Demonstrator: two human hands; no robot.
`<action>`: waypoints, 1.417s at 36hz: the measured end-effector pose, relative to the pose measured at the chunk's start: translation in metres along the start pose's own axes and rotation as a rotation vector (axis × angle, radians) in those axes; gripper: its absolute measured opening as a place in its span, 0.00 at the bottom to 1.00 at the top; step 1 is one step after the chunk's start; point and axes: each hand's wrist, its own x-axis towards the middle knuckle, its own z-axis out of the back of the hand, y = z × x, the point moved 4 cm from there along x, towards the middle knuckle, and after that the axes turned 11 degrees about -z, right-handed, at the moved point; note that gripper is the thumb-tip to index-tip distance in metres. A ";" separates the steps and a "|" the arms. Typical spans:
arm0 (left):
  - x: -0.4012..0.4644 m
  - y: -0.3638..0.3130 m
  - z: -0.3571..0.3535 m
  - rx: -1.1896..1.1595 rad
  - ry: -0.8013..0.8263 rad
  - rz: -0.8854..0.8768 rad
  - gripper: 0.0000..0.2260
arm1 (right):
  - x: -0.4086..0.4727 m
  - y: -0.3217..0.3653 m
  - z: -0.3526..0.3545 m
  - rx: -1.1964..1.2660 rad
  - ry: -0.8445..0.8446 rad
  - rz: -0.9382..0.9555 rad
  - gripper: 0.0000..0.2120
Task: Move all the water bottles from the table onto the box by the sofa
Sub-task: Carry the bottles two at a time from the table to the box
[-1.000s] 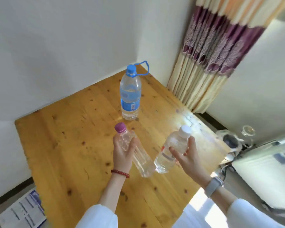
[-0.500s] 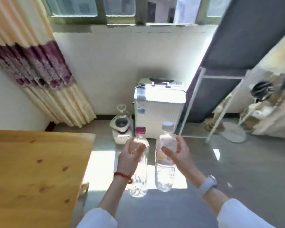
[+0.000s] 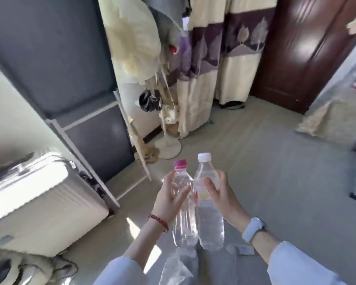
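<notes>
Because both bottles are being carried across the room at once, each hand takes one by its upper body, near the shoulder, so the heavier lower part hangs straight down and the two stay upright side by side. The left hand [image 3: 169, 200] is wrapped around the pink-capped bottle [image 3: 183, 212], thumb across the front and fingers behind; the right hand [image 3: 222, 194] is clamped the same way on the white-capped bottle [image 3: 209, 214]. The two bottles touch or nearly touch along their sides, held out in front of the body over the grey floor [image 3: 265, 171], with no table under them.

The pink-capped bottle is slim, clear and ribbed, with no label that I can make out, and it appears to hold water. The white-capped one is a little taller and wider, carries a pale label with red and yellow marks, and looks nearly full.

The box and sofa cannot be picked out with certainty; a white suitcase [image 3: 39, 194] stands to the left and a dark wooden door [image 3: 308, 48] lies ahead, so the carry seems only partway done.
</notes>
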 end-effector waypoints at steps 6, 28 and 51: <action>0.141 -0.011 -0.072 0.021 0.073 -0.104 0.23 | 0.098 -0.015 0.092 -0.115 -0.136 -0.074 0.30; 0.524 -0.129 -0.505 0.122 0.617 -0.303 0.25 | 0.336 -0.176 0.515 -0.008 -0.675 -0.539 0.28; 0.924 -0.260 -0.898 0.062 0.653 -0.209 0.28 | 0.667 -0.244 0.961 0.011 -0.711 -0.518 0.22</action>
